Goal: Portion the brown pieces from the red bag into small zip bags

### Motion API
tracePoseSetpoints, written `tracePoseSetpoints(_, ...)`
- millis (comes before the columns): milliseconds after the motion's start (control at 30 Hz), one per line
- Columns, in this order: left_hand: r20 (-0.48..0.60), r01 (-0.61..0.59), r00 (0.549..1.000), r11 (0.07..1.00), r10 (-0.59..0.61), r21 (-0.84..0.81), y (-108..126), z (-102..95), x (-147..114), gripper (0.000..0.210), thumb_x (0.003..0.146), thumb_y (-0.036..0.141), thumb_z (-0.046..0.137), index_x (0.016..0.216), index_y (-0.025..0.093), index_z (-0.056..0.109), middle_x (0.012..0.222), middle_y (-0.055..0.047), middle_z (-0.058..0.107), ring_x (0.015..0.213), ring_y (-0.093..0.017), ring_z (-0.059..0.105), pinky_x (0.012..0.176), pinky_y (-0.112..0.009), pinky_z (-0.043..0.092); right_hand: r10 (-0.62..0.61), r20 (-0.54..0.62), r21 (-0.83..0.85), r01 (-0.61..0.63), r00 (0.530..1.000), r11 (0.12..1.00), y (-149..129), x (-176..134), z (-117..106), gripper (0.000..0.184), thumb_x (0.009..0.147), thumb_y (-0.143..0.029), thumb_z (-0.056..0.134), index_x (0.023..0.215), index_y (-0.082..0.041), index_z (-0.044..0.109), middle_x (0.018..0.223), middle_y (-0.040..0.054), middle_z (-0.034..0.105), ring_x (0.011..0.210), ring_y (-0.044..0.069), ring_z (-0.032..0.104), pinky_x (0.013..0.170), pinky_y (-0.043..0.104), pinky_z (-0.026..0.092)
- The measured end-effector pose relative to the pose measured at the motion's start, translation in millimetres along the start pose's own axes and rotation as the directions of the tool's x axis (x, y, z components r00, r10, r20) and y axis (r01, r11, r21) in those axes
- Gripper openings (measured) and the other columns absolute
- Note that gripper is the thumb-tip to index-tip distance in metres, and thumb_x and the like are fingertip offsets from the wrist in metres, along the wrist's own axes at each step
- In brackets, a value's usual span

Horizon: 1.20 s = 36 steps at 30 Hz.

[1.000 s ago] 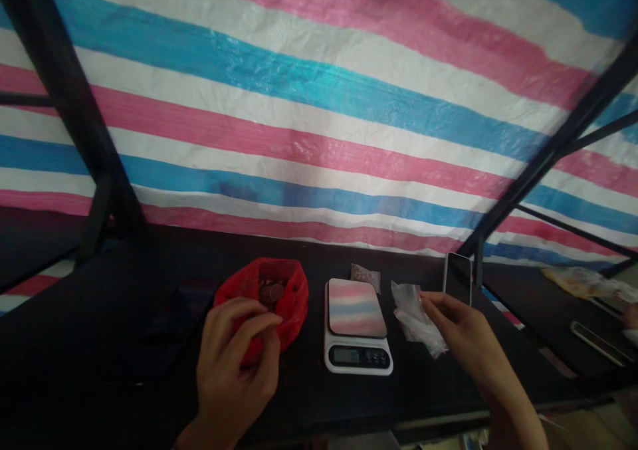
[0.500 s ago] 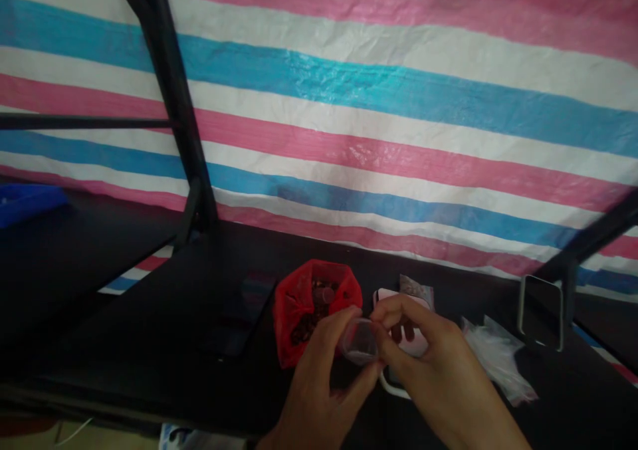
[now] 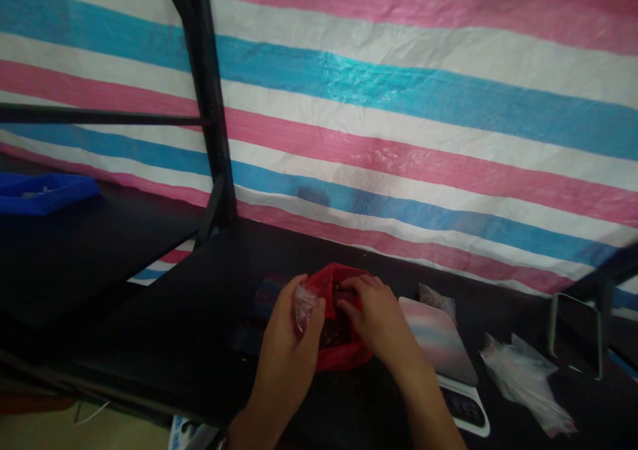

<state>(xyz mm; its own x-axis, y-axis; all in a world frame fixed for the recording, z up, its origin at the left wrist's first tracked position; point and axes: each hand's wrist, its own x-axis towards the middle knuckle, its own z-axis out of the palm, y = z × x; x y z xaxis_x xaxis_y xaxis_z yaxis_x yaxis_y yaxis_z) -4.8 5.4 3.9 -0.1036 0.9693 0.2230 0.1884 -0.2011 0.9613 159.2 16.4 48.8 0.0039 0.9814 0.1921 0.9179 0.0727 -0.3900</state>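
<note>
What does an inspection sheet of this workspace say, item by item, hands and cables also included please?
Surface: black tabletop, dimly lit.
Work things: red bag, open, with small dark pieces inside; small clear bag at its left edge; scale to its right.
Clutter: pile of clear bags, small filled bag, phone-like device.
Hands: left hand grips the small clear bag; right hand has fingers inside the red bag, grip unclear.
Cables: pale cord-like line below the table; cannot confirm.
Surroundings: striped sheet, black post, blue tray.
</note>
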Motion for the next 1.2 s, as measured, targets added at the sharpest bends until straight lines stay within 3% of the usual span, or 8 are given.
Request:
tracePoseSetpoints(167, 0.148, -0.1, 0.989, 0.86, 0.028, 0.501, -9, 7.8, 0, 0.054, 0.095, 0.036, 0.066, 0.146, 0.021, 0.059, 0.128, -0.015, 0.065, 0.109, -0.036, 0.073, 0.095, -0.051, 0.059, 0.058, 0.096, -0.129, -0.046, 0.994, 0.991, 7, 3, 8, 0.04, 0.092, -0.004, 0.062, 0.125, -0.022, 0.075, 0.132, 0.0094, 0.078, 0.13, 0.031, 0.066, 0.109, 0.046, 0.044)
tracePoseSetpoints(333, 0.141, -0.039, 0.989, 0.844, -0.043, 0.535, -14, 11.0, 1, 0.045, 0.095, 0.017, 0.055, 0.14, 0.018, 0.063, 0.129, -0.017, 0.066, 0.089, -0.027, 0.075, 0.08, -0.039, 0.057, 0.114, 0.147, -0.2, -0.083, 0.983, 0.976, 13, -1, -2, 0.058, 0.079, 0.006, 0.058, 0.128, -0.02, 0.076, 0.136, 0.0094, 0.075, 0.135, 0.033, 0.063, 0.11, 0.046, 0.043)
tracePoseSetpoints(467, 0.109, -0.016, 0.994, 0.914, -0.03, 0.406, -17, 9.9, 6, 0.038, 0.091, 0.015, 0.054, 0.124, 0.021, 0.071, 0.098, -0.01, 0.075, 0.098, -0.031, 0.073, 0.088, -0.043, 0.054, 0.107, 0.135, -0.171, -0.083, 0.985, 0.982, 16, -1, 2, 0.064, 0.073, 0.011, 0.052, 0.125, -0.017, 0.077, 0.133, 0.0119, 0.076, 0.13, 0.032, 0.066, 0.112, 0.045, 0.044)
tracePoseSetpoints(567, 0.052, 0.092, 0.994, 0.991, -0.097, 0.094, -14, 11.4, 10, 0.023, 0.087, 0.026, 0.058, 0.105, 0.022, 0.073, 0.09, -0.006, 0.075, 0.088, -0.027, 0.072, 0.082, -0.039, 0.054, 0.081, 0.138, -0.103, -0.067, 0.987, 0.992, 19, 0, 7, 0.069, 0.074, 0.011, 0.052, 0.132, -0.018, 0.074, 0.137, 0.0112, 0.074, 0.128, 0.029, 0.069, 0.11, 0.039, 0.048)
tracePoseSetpoints(667, 0.002, 0.174, 0.984, 0.958, -0.178, -0.226, -8, 13.8, 14, 0.023, 0.078, 0.035, 0.065, 0.095, 0.021, 0.07, 0.088, -0.004, 0.075, 0.084, -0.023, 0.072, 0.077, -0.034, 0.055, 0.061, 0.142, -0.054, -0.053, 0.988, 0.997, 23, 0, 10, 0.063, 0.077, 0.009, 0.055, 0.129, -0.018, 0.076, 0.137, 0.0112, 0.074, 0.123, 0.03, 0.071, 0.106, 0.039, 0.051)
tracePoseSetpoints(767, -0.026, 0.267, 0.953, 0.879, -0.301, -0.394, -4, 16.0, 16, 0.034, 0.069, 0.04, 0.073, 0.096, 0.019, 0.071, 0.09, -0.003, 0.075, 0.086, -0.021, 0.07, 0.077, -0.032, 0.054, 0.004, 0.141, -0.02, -0.001, 0.99, 1.0, 25, -1, 12, 0.054, 0.078, 0.005, 0.06, 0.122, -0.02, 0.079, 0.128, 0.0103, 0.079, 0.122, 0.031, 0.071, 0.108, 0.043, 0.049)
tracePoseSetpoints(1033, 0.001, 0.346, 0.901, 0.716, -0.434, -0.606, 3, 18.2, 11, 0.049, 0.061, 0.04, 0.085, 0.101, 0.02, 0.067, 0.087, 0.001, 0.072, 0.073, -0.015, 0.064, 0.062, -0.026, 0.049, -0.017, 0.1, 0.11, 0.006, 0.995, 0.994, 14, -4, 22, 0.04, 0.085, -0.007, 0.07, 0.118, -0.023, 0.083, 0.119, 0.0092, 0.081, 0.118, 0.029, 0.068, 0.11, 0.044, 0.043)
tracePoseSetpoints(1200, -0.088, 0.244, 0.944, 0.854, -0.317, -0.459, 1, 17.1, 13, 0.04, 0.071, 0.043, 0.081, 0.101, 0.02, 0.067, 0.094, -0.002, 0.073, 0.085, -0.02, 0.07, 0.074, -0.031, 0.056, 0.019, 0.106, 0.284, -0.049, 0.994, 0.957, 20, -5, 29, 0.036, 0.085, -0.01, 0.072, 0.116, -0.024, 0.083, 0.115, 0.0077, 0.083, 0.115, 0.029, 0.072, 0.112, 0.047, 0.045)
